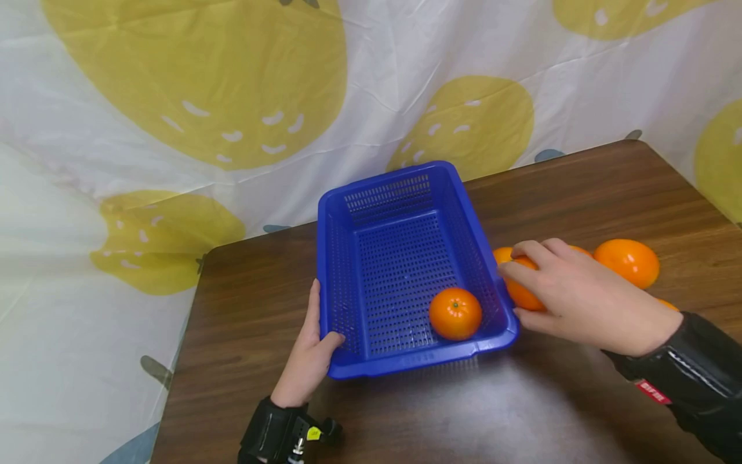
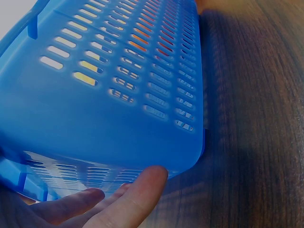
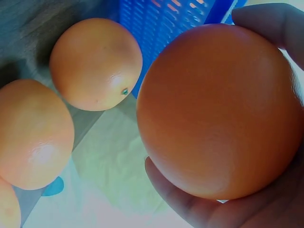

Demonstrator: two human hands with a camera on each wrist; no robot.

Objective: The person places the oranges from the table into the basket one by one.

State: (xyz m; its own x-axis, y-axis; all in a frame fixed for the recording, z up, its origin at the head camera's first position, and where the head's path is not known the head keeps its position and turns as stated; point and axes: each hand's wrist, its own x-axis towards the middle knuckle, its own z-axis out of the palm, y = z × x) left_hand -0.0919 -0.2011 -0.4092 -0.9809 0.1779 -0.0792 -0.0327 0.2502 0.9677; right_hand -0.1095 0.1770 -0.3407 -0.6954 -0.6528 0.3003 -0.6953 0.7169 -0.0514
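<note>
A blue plastic basket (image 1: 406, 258) with slotted walls sits on the wooden table. My left hand (image 1: 307, 361) grips its left rim, thumb over the edge and fingers along the outer wall. One orange (image 1: 455, 314) rests inside, in the near right corner. Just outside the right wall, my right hand (image 1: 580, 296) holds another orange (image 3: 218, 114) between thumb and curled fingers. That held orange is partly covered by the hand in the head view.
More oranges lie on the table to the right: one orange (image 3: 95, 64) beside the basket wall, another orange (image 1: 626, 263) farther right, and others partly hidden by the right hand. Behind the table (image 1: 243, 309) hangs a white cloth (image 1: 371, 84) with yellow fruit prints.
</note>
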